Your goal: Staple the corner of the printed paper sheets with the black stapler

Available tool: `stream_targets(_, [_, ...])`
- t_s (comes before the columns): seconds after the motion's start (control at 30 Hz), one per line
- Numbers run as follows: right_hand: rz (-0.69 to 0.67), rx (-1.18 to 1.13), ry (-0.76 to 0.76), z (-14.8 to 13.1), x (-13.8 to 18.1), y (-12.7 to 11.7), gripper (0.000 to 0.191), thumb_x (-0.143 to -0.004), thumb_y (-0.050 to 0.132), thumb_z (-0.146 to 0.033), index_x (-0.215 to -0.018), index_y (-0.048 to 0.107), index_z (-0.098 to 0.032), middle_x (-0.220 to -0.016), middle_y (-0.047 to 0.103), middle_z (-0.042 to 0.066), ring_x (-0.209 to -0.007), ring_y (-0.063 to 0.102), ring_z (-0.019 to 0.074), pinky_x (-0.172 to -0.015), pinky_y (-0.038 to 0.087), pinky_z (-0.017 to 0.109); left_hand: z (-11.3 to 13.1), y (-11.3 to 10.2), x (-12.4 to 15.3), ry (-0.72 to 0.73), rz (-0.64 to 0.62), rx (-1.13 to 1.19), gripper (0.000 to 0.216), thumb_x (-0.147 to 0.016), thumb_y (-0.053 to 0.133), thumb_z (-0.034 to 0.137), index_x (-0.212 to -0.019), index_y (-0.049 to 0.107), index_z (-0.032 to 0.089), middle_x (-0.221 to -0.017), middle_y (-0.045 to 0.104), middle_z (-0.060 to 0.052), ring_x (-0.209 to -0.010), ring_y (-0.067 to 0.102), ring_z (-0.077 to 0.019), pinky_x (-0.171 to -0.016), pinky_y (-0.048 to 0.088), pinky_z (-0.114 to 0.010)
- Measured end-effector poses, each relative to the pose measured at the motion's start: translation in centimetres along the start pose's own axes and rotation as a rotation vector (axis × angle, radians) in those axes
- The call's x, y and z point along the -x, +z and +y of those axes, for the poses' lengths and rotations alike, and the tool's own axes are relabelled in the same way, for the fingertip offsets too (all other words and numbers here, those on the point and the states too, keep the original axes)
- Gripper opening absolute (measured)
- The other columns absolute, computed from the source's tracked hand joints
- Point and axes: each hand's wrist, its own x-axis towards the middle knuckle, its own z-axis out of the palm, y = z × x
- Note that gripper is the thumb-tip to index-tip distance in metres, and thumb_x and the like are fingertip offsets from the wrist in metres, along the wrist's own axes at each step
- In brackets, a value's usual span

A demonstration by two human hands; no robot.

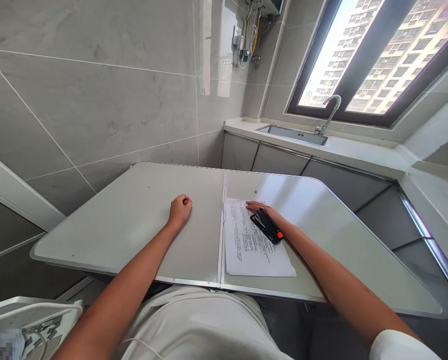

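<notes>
My left hand [179, 208] rests on the grey folding table [133, 220] as a loose fist with nothing seen in it. My right hand [263, 209] lies flat near the top of a printed paper sheet [248, 247], fingers stretched toward the table's centre seam. A black stapler [267, 225] with an orange end lies on the sheet right beside that hand and wrist, touching or nearly touching it. The sheet sits just right of the seam, near the front edge.
A counter with a steel sink [293, 134] and tap [331, 112] runs behind the table under a window [377, 55]. Grey tiled wall stands at left. A white wire rack [28, 320] sits at the lower left.
</notes>
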Motion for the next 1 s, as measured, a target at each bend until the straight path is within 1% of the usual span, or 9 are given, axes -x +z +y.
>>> stream_targets(0.13, [0.042,0.013,0.078,-0.7,0.4,-0.5,0.045,-0.087,0.064,-0.024,-0.130,0.072,-0.030,-0.153,0.059,0.001,-0.141,0.055,0.0287,-0.124,0.038,0.050,-0.2,0.1,-0.1,0.011,0.001,-0.002,0.013,-0.084,0.055,0.022,-0.072,0.059,0.021,-0.075,0.060,-0.001,-0.071,0.052,-0.0166,-0.067,0.039,-0.029])
stream_targets(0.23, [0.064,0.002,0.107,-0.8,0.8,-0.9,0.043,-0.087,0.066,-0.022,-0.128,0.073,-0.032,-0.152,0.059,0.001,-0.140,0.057,0.0296,-0.124,0.039,0.051,-0.3,0.1,-0.2,0.017,0.003,0.003,0.013,-0.084,0.055,0.023,-0.073,0.060,0.021,-0.074,0.060,-0.001,-0.070,0.052,-0.0164,-0.067,0.039,-0.028])
stream_targets(0.4, [0.030,-0.043,0.151,0.4,1.2,-1.4,0.044,-0.087,0.066,-0.027,-0.131,0.072,-0.032,-0.155,0.056,-0.001,-0.143,0.053,0.0292,-0.126,0.035,0.050,-0.4,0.1,-0.2,0.019,0.000,-0.004,0.013,-0.084,0.055,0.023,-0.072,0.059,0.021,-0.074,0.059,-0.001,-0.069,0.051,-0.0161,-0.067,0.039,-0.028])
stream_targets(0.5, [0.018,-0.028,0.129,1.4,1.5,-1.5,0.047,-0.088,0.062,-0.025,-0.134,0.070,-0.032,-0.157,0.053,-0.002,-0.145,0.050,0.0275,-0.128,0.031,0.049,-0.2,0.0,-0.1,0.001,-0.008,0.003,0.013,-0.084,0.055,0.023,-0.073,0.059,0.021,-0.074,0.059,-0.001,-0.069,0.051,-0.0162,-0.067,0.039,-0.029])
stream_targets(0.6, [0.015,-0.027,0.108,1.9,1.6,-1.5,0.049,-0.088,0.060,-0.024,-0.135,0.069,-0.032,-0.158,0.052,-0.002,-0.146,0.050,0.0265,-0.128,0.031,0.049,0.0,0.0,-0.1,0.001,-0.007,-0.001,0.013,-0.084,0.055,0.023,-0.072,0.059,0.021,-0.075,0.060,-0.001,-0.070,0.051,-0.0165,-0.067,0.039,-0.028])
stream_targets(0.73, [0.020,-0.056,0.128,1.2,1.2,-1.0,0.049,-0.086,0.062,-0.023,-0.132,0.071,-0.033,-0.156,0.055,-0.003,-0.144,0.052,0.0265,-0.126,0.035,0.048,0.1,0.0,-0.1,0.013,-0.004,-0.015,0.013,-0.083,0.054,0.023,-0.071,0.059,0.021,-0.074,0.060,-0.002,-0.070,0.052,-0.0169,-0.067,0.039,-0.028])
stream_targets(0.8, [0.021,-0.059,0.083,0.7,0.8,-0.5,0.045,-0.087,0.062,-0.023,-0.129,0.072,-0.034,-0.154,0.057,-0.003,-0.143,0.054,0.0263,-0.125,0.037,0.047,0.0,0.1,-0.1,0.009,-0.004,-0.014,0.013,-0.084,0.054,0.023,-0.071,0.059,0.021,-0.075,0.060,-0.002,-0.070,0.052,-0.0169,-0.067,0.039,-0.029])
stream_targets(0.9, [0.026,-0.042,-0.033,0.2,-0.4,0.4,0.042,-0.091,0.058,-0.022,-0.128,0.073,-0.034,-0.152,0.059,-0.001,-0.142,0.055,0.0259,-0.124,0.038,0.045,0.0,0.1,-0.1,0.003,-0.007,-0.021,0.013,-0.084,0.054,0.022,-0.071,0.059,0.021,-0.075,0.061,-0.002,-0.070,0.052,-0.0169,-0.067,0.039,-0.029])
stream_targets(1.0, [0.018,-0.015,-0.050,0.0,-1.8,1.2,0.040,-0.092,0.058,-0.021,-0.128,0.073,-0.031,-0.152,0.060,0.002,-0.141,0.055,0.0260,-0.124,0.037,0.046,-0.1,0.2,-0.2,0.003,-0.021,-0.029,0.012,-0.084,0.054,0.021,-0.072,0.059,0.021,-0.076,0.061,-0.002,-0.071,0.053,-0.0170,-0.067,0.038,-0.029])
